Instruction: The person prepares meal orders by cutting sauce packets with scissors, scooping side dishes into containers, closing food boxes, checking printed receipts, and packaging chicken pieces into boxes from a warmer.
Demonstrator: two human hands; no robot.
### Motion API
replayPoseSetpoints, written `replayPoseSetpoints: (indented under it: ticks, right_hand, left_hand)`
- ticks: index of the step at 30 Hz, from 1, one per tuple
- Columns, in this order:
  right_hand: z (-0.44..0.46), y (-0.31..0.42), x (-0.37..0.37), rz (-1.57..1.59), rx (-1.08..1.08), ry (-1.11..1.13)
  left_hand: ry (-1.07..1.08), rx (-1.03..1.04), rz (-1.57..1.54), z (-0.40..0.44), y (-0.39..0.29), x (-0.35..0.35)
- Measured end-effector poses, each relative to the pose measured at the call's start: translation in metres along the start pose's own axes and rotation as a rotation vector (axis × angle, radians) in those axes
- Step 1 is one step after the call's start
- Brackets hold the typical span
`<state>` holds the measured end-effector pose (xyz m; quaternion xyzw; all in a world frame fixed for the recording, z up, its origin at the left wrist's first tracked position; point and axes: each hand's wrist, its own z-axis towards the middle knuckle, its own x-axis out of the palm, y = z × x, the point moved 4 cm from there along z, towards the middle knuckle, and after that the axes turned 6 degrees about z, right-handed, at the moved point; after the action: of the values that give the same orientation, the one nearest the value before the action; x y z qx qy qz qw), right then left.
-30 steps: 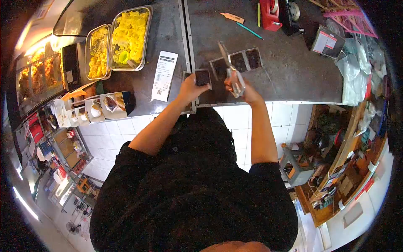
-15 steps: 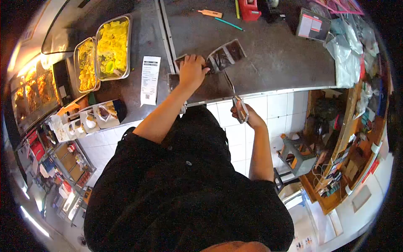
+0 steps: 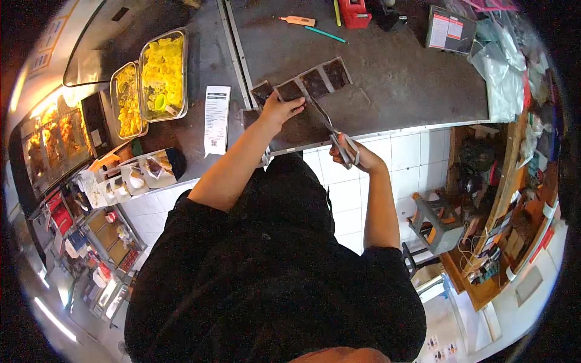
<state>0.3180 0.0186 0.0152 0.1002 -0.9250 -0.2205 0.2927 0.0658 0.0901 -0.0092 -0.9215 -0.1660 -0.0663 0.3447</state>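
Note:
A strip of dark sachets with pale seams (image 3: 334, 74) lies slanted on the dark counter. My left hand (image 3: 281, 111) pinches its near-left edge between thumb and fingers. Closed around the handles of large metal scissors (image 3: 327, 123) is my right hand (image 3: 363, 159), just off the counter's front edge. The blades point up and left, their tips by a seam of the strip; whether they touch it I cannot tell. Left of the strip, partly behind my left hand, a separate dark sachet (image 3: 261, 91) lies on the counter.
A printed receipt (image 3: 216, 119) lies to the left, beside two clear containers of yellow food (image 3: 163, 69). An orange highlighter (image 3: 297, 20) and a teal pencil (image 3: 327, 34) lie at the back. Plastic bags (image 3: 501, 78) pile up at right. A metal seam (image 3: 236, 48) crosses the counter.
My left hand has gone from lying over the strip to pinching its edge, uncovering another sachet. The scissors have shifted slightly, with their tips now further left along the strip.

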Motion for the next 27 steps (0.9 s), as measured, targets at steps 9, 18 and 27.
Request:
replayPoseSetpoints:
  ticks: [9, 18, 27]
  right_hand:
    - [-0.002, 0.005, 0.005, 0.050, -0.016, 0.102]
    - [0.023, 0.005, 0.012, 0.047, -0.049, 0.042]
    - [0.027, 0.005, 0.024, -0.091, -0.112, -0.061]
  left_hand:
    - [0.068, -0.056, -0.063, 0.002, 0.007, -0.012]
    - [0.082, -0.069, -0.021, -0.001, 0.004, -0.011]
    - [0.079, -0.027, 0.035, 0.003, 0.000, -0.018]
